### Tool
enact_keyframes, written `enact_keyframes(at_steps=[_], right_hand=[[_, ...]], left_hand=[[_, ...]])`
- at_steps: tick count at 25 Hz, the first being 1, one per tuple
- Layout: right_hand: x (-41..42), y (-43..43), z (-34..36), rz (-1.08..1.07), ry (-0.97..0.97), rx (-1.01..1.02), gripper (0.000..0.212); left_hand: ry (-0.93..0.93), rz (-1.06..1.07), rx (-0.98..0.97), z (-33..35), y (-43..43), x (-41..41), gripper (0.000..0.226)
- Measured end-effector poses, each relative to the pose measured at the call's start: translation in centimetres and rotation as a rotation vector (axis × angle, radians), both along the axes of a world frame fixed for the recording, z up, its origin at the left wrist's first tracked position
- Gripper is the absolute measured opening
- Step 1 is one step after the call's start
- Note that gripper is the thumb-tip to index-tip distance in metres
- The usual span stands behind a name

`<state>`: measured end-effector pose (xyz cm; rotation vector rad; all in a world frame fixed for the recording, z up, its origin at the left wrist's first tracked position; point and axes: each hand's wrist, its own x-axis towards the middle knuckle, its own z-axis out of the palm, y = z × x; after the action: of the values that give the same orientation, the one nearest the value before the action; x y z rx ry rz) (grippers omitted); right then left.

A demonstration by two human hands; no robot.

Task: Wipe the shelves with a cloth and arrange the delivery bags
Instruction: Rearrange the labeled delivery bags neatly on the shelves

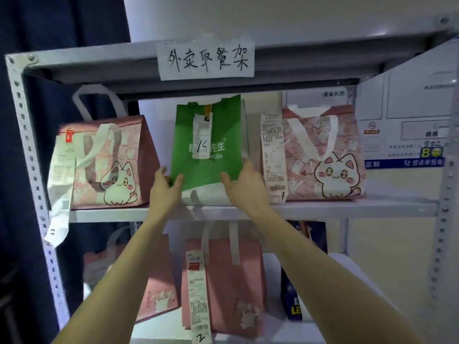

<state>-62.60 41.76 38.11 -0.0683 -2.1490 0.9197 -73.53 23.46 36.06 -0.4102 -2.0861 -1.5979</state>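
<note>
On the middle shelf of a grey metal rack, a green bag stands upright between two pink ones. It is soft fabric, bright green over most of its front with a white band along the bottom, and white lettering runs across the middle. A narrow white receipt hangs down its front from the top edge, with the number 14 written on it by hand.

Both hands hold this bag low down. The left hand grasps the lower left corner, thumb on the front and fingers behind. The right hand grasps the lower right edge, thumb on the front and fingers curled round the side.

Just beside it, the left pink bag and the right pink bag each show a cartoon white cat, white handles and a long printed receipt. A paper sign with handwritten characters is taped to the shelf edge above. One shelf down stands a lower pink bag whose receipt is marked 2.
</note>
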Motion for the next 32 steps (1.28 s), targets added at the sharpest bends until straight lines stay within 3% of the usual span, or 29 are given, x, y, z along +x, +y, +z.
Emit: enact_keyframes(at_steps=[2,4,7,11,18,21,25,28,32], right_hand=[[-1.3,-0.6,-0.3,-0.074,-0.046,-0.053,0.034],[-1.6,-1.4,-1.1,-0.163,0.027,-0.074,0.009],[-0.3,-2.8,-1.6,-0.138,0.207,-0.118,0.013],[4.1,-5.6,-2.8,-0.065,0.379,-0.104,0.007],[17.4,-4.1,-9.1,0.089,0.41,-0.143,0.008],[24.1,0.7,-15.6,-0.001,0.337,-0.196,0.016],[30.5,8.4,-24.0,-0.24,0.126,-0.318,0.016],[32.9,13.7,-28.4,-0.378,0.055,-0.367,0.021],[31.5,19.0,-31.0,-0.482,0.05,-0.376,0.034]], left_hand=[[0.047,-0.021,-0.045,-0.4,-0.9,-0.6,0.043],[0.165,-0.021,-0.023,-0.7,-2.3,-0.4,0.027],[0.32,-0.043,-0.008,-1.0,-4.6,1.5,0.014],[0.384,-0.15,0.116,-1.5,-6.4,6.9,0.006],[0.504,-0.037,0.2,-7.4,-4.9,20.5,0.014],[0.382,-0.092,0.159,-12.9,-0.2,26.5,0.014],[0.063,-0.305,-0.015,-19.6,8.2,30.2,0.009],[-0.125,-0.38,-0.116,-23.2,13.0,29.3,0.01],[-0.231,-0.372,-0.259,-26.5,16.9,23.2,0.024]])
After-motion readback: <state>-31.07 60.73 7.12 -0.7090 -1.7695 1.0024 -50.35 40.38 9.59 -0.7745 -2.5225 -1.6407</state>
